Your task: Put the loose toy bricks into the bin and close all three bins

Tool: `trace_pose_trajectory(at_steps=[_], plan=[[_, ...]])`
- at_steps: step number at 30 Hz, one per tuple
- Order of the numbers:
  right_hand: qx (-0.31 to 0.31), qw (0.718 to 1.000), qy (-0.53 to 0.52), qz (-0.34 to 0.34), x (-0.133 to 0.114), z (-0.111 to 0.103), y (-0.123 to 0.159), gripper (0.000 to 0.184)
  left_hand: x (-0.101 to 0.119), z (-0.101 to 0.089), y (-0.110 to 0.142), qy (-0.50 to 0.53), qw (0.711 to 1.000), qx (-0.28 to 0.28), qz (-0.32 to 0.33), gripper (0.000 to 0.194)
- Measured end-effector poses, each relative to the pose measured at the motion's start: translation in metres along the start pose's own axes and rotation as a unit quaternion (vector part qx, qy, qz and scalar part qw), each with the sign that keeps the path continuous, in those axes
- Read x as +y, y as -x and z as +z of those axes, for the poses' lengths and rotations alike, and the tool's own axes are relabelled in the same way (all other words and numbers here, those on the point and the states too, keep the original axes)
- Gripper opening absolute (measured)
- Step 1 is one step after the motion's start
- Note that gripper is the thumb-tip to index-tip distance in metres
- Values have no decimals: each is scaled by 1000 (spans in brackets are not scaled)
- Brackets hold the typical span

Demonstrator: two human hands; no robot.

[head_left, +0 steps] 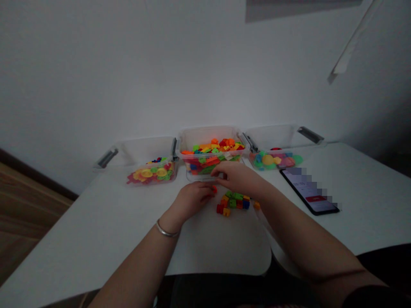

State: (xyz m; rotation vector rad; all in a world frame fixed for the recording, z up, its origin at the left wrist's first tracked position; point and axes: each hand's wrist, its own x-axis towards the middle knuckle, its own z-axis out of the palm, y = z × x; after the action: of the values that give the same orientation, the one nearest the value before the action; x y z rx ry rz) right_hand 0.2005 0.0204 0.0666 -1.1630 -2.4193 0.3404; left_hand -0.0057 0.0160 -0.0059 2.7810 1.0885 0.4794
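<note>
My left hand (194, 197) rests on the white table (96, 231), fingers curled and pinched on a small red block (214, 188). My right hand (236, 177) hovers just in front of the middle clear bin (210, 134), fingers bent downward; I cannot make out whether anything is in them. Below the right hand lies a short cluster of joined colourful blocks (233, 203) in red, orange, green and blue, with a loose orange piece (256, 205) beside it. The middle bin holds several orange, green and yellow blocks.
A clear bin (141, 149) at the left holds yellow, red and green pieces. Another clear bin (276, 137) at the right holds round colourful pieces. A phone (308, 192) with a lit screen lies at the right. A white wall stands behind; wooden floor shows at the left.
</note>
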Motion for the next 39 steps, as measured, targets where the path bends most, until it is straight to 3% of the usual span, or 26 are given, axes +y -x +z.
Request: trace_pose_trajectory(at_steps=[7,10,22,31,34,39], plan=[[-91,994,56,26,2,28,-1,32,-8,-8,2,44,996,30,-78,19],[-110,990,80,29,0,31,1,31,-11,-6,2,66,995,30,-75,19],[-94,990,91,49,1,39,0,13,-7,0,-2,69,994,0,-82,19],[-86,992,82,32,-3,28,0,17,-6,-1,-3,51,994,-9,-100,16],[-44,994,94,24,-4,18,0,17,-5,-2,-3,53,993,-11,-107,18],[96,990,99,41,-4,-10,4,19,-2,-4,-3,49,992,-6,-120,14]])
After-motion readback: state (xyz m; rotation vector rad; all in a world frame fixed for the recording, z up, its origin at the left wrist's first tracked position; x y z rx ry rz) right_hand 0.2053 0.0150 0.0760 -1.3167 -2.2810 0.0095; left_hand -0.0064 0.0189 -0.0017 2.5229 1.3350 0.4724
